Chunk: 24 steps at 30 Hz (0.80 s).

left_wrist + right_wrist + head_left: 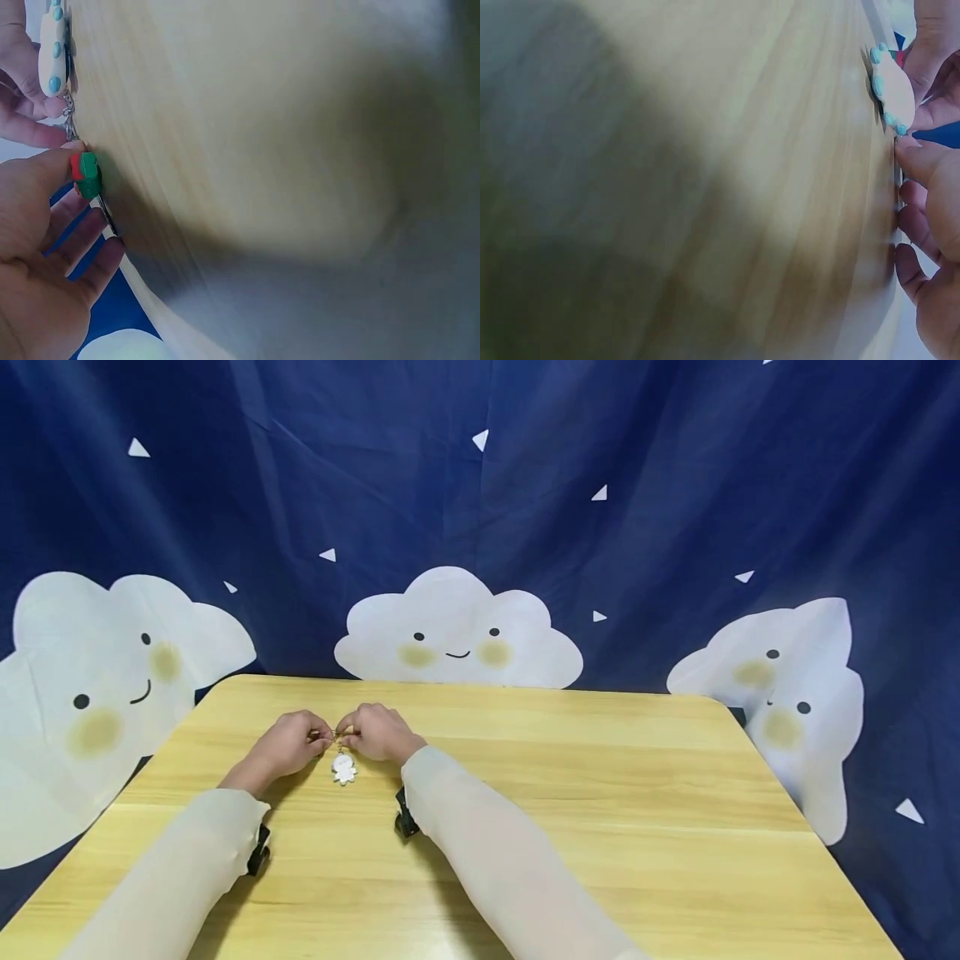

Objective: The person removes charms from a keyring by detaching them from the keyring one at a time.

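Keychain (343,768) held between two bare hands. Its charm (54,56) is a flat, pale body with a smooth matte face and a scalloped outline; rounded teal knobs stud the edge. A metal chain (68,112) of small, shiny links runs from the charm to the fingertips. The charm sits between the two hands, on the wearer's side of the fingertips, just beside the right hand's thumb; whether it touches the surface beneath cannot be told.

The left hand (288,743), to the left of the charm, pinches the keychain between thumb and forefinger, its other fingers loosely extended. Against these fingers lies a small, blocky red-and-green piece (88,175), glossy and angular, with a thin dark strip (109,216) extending past it along the fingertips. The right hand (377,732), to the right of the charm, pinches the chain with thumb and forefinger, the remaining fingers curved beneath.

Behind each hand, a pale, loose sleeve (495,843) covers the forearm, and a black wrist device (406,817) shows at the cuff. Under both hands extends the counter (637,793), a smooth yellow wood-grain top with rounded far corners. Beyond the hands hangs a creased dark-blue fabric backdrop (525,518), printed with white triangles and smiling clouds (457,610).
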Available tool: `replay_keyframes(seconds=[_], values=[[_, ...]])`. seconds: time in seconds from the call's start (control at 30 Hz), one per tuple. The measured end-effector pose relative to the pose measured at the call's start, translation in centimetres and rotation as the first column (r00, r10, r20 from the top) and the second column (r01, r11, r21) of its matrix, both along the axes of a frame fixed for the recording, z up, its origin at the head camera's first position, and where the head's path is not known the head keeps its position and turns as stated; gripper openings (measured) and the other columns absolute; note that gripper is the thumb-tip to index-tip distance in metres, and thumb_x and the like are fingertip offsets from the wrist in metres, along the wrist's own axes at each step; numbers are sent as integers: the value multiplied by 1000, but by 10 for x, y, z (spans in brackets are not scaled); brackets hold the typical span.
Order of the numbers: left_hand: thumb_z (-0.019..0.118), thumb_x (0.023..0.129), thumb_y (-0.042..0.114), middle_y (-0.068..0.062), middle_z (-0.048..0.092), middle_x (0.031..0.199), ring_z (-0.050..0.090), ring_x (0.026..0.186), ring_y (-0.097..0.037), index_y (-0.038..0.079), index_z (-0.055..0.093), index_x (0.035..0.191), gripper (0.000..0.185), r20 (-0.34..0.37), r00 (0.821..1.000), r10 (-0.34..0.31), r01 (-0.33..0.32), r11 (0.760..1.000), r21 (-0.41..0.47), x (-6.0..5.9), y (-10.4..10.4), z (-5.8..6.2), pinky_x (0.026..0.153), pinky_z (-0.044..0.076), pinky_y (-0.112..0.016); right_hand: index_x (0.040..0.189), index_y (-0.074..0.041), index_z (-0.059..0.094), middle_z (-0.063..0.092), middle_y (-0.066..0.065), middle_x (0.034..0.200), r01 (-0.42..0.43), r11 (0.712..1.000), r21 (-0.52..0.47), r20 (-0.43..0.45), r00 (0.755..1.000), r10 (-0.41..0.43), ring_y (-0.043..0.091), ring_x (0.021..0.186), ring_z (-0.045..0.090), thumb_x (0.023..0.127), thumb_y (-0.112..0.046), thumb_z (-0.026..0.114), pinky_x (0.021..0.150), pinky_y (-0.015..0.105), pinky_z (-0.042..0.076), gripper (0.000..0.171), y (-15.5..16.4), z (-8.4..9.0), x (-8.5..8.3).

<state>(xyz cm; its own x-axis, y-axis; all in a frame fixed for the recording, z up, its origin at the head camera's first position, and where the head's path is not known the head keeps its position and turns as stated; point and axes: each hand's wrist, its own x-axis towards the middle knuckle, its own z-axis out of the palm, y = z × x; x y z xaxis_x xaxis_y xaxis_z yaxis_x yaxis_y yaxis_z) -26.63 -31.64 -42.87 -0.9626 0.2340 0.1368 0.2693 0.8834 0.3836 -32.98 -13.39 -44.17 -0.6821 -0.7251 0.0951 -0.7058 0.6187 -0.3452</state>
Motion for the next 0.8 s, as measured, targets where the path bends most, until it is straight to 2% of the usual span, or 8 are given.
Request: replay_keyframes(seconds=[0.07, 0.17, 0.33, 0.4, 0.53, 0.67, 0.8], values=[[68, 94, 3, -15, 68, 97, 63, 100, -37, 5, 72, 85, 10, -4, 1000, -10, 10, 1000, -8, 0, 1, 0, 92, 50, -57, 117, -34, 78, 72, -22, 114, 22, 1000, 1, 20, 1000, -22, -4, 92, 59, 100, -30, 68, 76, 20, 49, 19, -1, 0, 0], [67, 94, 2, -15, 66, 97, 62, 99, -37, 6, 70, 82, 13, 0, 1000, -19, 19, 1000, -25, 1, 3, 1, 91, 50, -58, 112, -33, 79, 73, -22, 108, 45, 999, 1, 43, 998, -45, -3, 97, 62, 100, -30, 68, 85, 25, 52, 17, -2, 0, 1], [65, 98, 6, -20, 62, 111, 56, 107, -47, 10, 65, 83, 16, 43, 999, -11, 14, 997, -77, 4, 5, 3, 87, 46, -66, 108, -33, 79, 72, -23, 100, 66, 998, -7, 66, 996, -65, -2, 97, 62, 100, -29, 68, 91, 30, 53, 14, -3, 0, 1], [62, 101, 8, -22, 59, 118, 52, 110, -49, 11, 63, 85, 16, 64, 998, -3, 9, 996, -86, 4, 5, 3, 86, 44, -68, 107, -32, 79, 72, -23, 100, 70, 998, -11, 72, 995, -69, -3, 96, 62, 99, -30, 70, 90, 28, 52, 12, -3, 1, 1], [55, 105, 10, -24, 55, 126, 47, 112, -47, 9, 61, 92, 14, 97, 995, 3, 2, 999, -50, 4, 3, 2, 89, 39, -67, 107, -31, 80, 71, -23, 99, 63, 998, -19, 88, 994, -61, -5, 89, 60, 97, -34, 72, 81, 20, 49, 13, -3, 1, 1], [54, 105, 9, -24, 56, 123, 46, 109, -45, 7, 59, 93, 14, 90, 996, -11, 11, 1000, 2, 6, 0, -1, 91, 38, -62, 108, -30, 80, 70, -21, 94, 43, 999, -33, 97, 994, -40, -5, 82, 57, 95, -37, 74, 72, 16, 46, 16, -3, 1, 3], [54, 104, 6, -24, 57, 119, 47, 109, -43, 6, 56, 91, 14, 61, 997, -47, 44, 998, 44, 6, -3, -1, 92, 33, -54, 108, -27, 79, 70, -19, 92, 22, 998, -59, 95, 995, -16, -5, 83, 58, 95, -38, 74, 72, 15, 45, 18, -2, 1, 3]])
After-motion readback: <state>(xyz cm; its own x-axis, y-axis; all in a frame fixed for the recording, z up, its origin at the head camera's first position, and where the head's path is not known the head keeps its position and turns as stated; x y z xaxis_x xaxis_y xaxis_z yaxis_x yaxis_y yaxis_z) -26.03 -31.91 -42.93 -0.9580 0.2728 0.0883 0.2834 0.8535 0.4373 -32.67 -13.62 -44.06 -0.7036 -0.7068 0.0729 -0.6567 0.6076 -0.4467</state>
